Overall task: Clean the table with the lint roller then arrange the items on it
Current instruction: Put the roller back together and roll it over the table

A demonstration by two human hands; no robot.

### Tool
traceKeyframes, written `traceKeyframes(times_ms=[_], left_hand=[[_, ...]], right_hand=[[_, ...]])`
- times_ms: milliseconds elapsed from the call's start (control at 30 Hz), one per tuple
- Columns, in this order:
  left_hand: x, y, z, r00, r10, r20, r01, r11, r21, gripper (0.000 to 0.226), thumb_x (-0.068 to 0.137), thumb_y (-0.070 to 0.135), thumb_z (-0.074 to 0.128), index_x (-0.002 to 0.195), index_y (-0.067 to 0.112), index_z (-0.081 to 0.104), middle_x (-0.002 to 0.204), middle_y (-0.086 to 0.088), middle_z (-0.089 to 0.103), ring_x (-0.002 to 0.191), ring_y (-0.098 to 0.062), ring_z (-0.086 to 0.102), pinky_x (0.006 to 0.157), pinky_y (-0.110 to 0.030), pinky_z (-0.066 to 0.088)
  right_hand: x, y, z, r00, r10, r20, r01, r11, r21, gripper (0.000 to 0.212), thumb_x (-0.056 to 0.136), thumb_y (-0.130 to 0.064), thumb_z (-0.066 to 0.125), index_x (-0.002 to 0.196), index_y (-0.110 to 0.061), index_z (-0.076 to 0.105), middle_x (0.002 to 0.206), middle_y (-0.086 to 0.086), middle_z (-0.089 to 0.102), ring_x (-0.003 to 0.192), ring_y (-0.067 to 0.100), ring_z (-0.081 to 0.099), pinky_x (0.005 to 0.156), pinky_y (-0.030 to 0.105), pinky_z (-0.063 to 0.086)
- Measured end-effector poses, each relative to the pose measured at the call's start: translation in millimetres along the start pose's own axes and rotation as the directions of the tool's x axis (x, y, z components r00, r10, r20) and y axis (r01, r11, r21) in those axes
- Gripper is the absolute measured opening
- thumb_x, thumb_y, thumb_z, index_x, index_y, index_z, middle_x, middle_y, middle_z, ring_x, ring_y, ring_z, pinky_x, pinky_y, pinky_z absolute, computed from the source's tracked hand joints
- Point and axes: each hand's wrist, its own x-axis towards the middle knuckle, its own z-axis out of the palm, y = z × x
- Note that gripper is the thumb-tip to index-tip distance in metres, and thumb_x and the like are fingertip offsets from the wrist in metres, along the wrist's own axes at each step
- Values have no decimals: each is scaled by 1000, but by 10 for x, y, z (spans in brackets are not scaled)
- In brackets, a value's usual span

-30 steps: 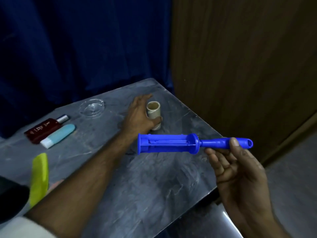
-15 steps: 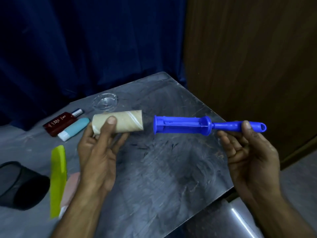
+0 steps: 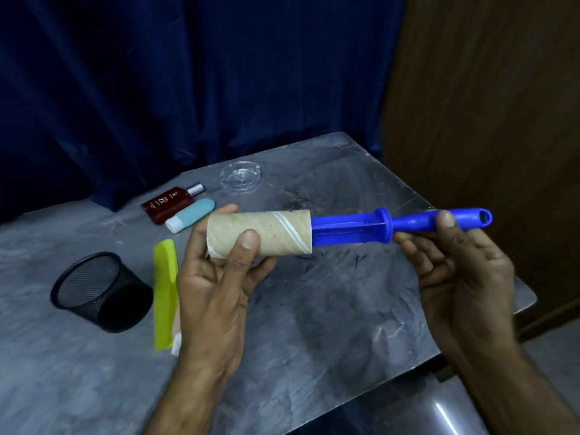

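Above the worktop point(image 3: 329, 309), the left hand point(image 3: 219, 277) pinches the sticky roll point(image 3: 260, 233) half-seated on the blue roller handle point(image 3: 408, 226), pinched by the right hand point(image 3: 455, 268) at 3 o'clock; next, push it home.

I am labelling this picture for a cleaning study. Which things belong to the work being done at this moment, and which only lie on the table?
In use:
- beige cardboard sticky roll, held by the left hand
- blue plastic roller handle, held by the right hand
- grey marbled table

Lying about:
- black mesh cup, on its side
- yellow-green comb
- dark red perfume bottle
- light blue tube
- clear glass ashtray
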Motion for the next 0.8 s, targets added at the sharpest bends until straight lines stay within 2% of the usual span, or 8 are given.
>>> traceKeyframes(times_ms=[133, 233, 333, 400, 700, 800], left_hand=[[-112, -62, 71, 1000, -14, -5, 15, 1000, 18, 48, 78, 35, 82, 124, 27, 72, 109, 2, 81, 106, -20, 79, 80, -32, 65], [-170, -99, 95, 995, -40, -87, 42, 999, 16, 46, 74, 42, 86, 117, 29, 76, 105, -1, 81, 98, -23, 81, 72, -33, 66], [-163, -65, 73, 990, -20, -141, 25, 999, 30, 60, 64, 56, 96, 109, 21, 76, 97, -4, 81, 86, -21, 81, 67, -33, 66], [-163, -40, 84, 992, 0, -129, 7, 999, 49, 63, 59, 61, 97, 103, 20, 76, 94, -3, 81, 83, -23, 81, 65, -33, 65], [-130, 20, 122, 997, -4, -75, 3, 1000, -17, 48, 59, 59, 98, 93, 30, 80, 92, -3, 81, 80, -19, 81, 64, -31, 65], [-102, 17, 117, 999, 2, -54, -1, 1000, 14, 29, 68, 48, 94, 90, 35, 81, 89, 2, 80, 76, -17, 78, 59, -28, 62]], right_hand=[[-98, 54, 188, 998, 24, 62, -23, 1000, -21, 8, 91, -15, 68, 93, -13, 75, 92, 17, 78, 83, 28, 79, 76, 30, 63], [-171, 107, 320, 997, 41, 68, -39, 999, -36, 9, 90, -13, 68, 92, -14, 77, 93, 19, 77, 82, 29, 79, 74, 30, 63], [-202, 121, 392, 996, 56, 72, -54, 998, -29, 9, 89, -13, 67, 90, -14, 76, 93, 20, 77, 81, 29, 78, 71, 28, 63], [-225, 146, 444, 993, 65, 97, -63, 998, -28, 8, 89, -13, 67, 91, -11, 74, 91, 21, 77, 79, 28, 78, 70, 28, 63], [-195, 149, 525, 992, 66, 112, -62, 997, -38, 13, 87, -15, 70, 95, -5, 69, 85, 22, 75, 73, 26, 76, 65, 28, 61], [-196, 168, 511, 991, 82, 103, -78, 996, -45, 11, 85, -17, 72, 92, -8, 72, 85, 23, 75, 72, 27, 76, 66, 28, 62]])
